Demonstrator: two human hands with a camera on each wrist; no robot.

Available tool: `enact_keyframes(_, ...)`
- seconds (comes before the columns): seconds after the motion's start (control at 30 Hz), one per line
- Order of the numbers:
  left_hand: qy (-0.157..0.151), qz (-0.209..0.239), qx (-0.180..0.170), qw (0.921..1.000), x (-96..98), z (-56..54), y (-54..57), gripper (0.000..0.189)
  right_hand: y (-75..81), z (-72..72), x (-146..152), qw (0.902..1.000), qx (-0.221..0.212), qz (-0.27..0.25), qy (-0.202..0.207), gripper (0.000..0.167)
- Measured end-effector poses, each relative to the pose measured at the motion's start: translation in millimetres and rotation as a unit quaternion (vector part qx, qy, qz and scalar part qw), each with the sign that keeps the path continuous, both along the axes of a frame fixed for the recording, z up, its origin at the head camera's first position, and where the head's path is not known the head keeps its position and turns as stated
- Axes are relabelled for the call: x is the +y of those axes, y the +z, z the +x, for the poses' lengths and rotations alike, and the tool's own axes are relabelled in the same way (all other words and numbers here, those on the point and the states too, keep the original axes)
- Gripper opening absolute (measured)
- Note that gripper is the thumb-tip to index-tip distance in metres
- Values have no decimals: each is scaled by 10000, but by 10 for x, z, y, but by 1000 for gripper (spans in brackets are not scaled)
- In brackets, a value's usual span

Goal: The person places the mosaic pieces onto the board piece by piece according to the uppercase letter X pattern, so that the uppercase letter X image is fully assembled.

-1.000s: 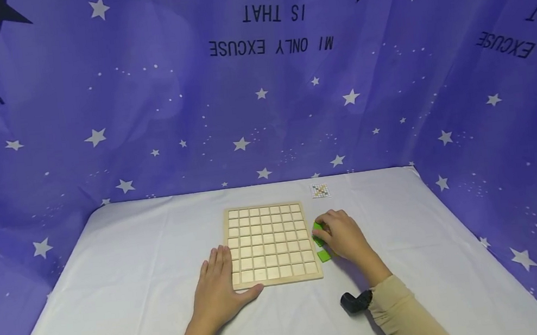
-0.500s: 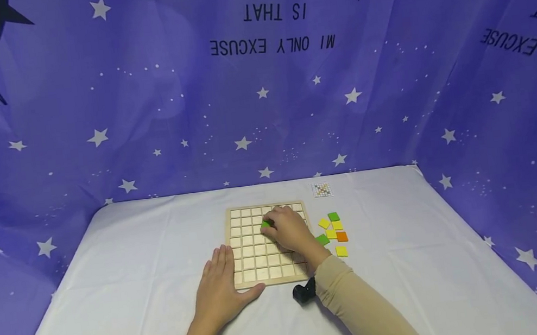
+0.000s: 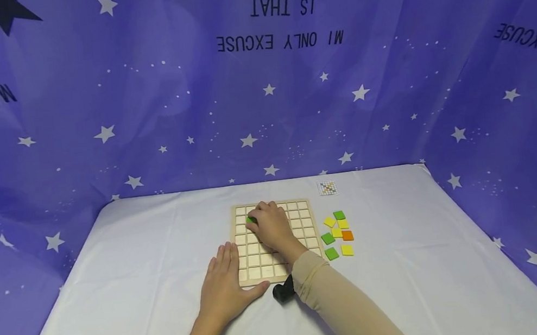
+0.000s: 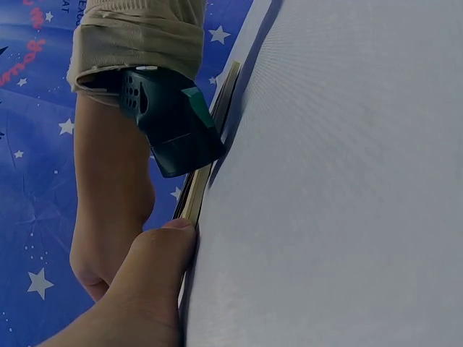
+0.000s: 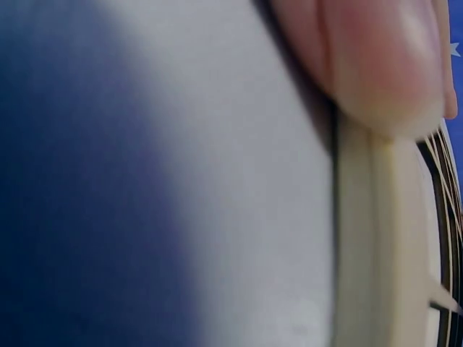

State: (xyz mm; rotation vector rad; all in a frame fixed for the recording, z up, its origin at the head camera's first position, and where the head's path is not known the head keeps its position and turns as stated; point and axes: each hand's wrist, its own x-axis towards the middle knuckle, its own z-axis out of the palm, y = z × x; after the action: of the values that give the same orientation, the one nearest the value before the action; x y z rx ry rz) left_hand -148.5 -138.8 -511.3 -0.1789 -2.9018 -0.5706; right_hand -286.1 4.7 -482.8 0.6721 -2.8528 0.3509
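Observation:
A square wooden grid board (image 3: 306,222) lies on the white cloth, its cells bare wood where they show. My right hand (image 3: 270,224) reaches over it and pinches a green tile (image 3: 250,220) at a cell near the far left corner; fingers partly cover the tile. Straight fingers of my left hand (image 3: 224,287) rest along the board's left edge, while the thumb points to its front edge. In the left wrist view the left thumb (image 4: 163,253) touches the board's side (image 4: 199,189). A fingertip (image 5: 394,87) presses that rim (image 5: 369,238) in the right wrist view.
Right of the board lie loose square tiles: several yellow ones (image 3: 347,250), several green ones (image 3: 331,253) and an orange one (image 3: 348,235). A small patterned card (image 3: 328,188) is farther back. A purple starry curtain (image 3: 262,108) stands behind the table.
My right hand took a green tile from the pile on the right and carried it left across the board to near the far left corner. The left hand stays against the board.

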Motion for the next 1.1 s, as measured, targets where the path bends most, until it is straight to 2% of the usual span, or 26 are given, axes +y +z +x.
enact_keyframes(0.37,8,0,-71,10000,-4,-4,13,126,-30,-4,-70,9947,-317,-897,-379,31)
enact_keyframes(0.6,-16,-20,-100,9999,1,3,13,127,-8,-5,-93,9885,-622,-1214,-647,30)
enact_keyframes(0.9,-6,-45,-118,9999,9,3,-7,128,40,76,-6,9871,-755,-1320,-491,27)
enact_keyframes(1.1,12,-2,-116,9999,5,7,-9,127,94,65,271,9832,-698,-1640,-388,29)
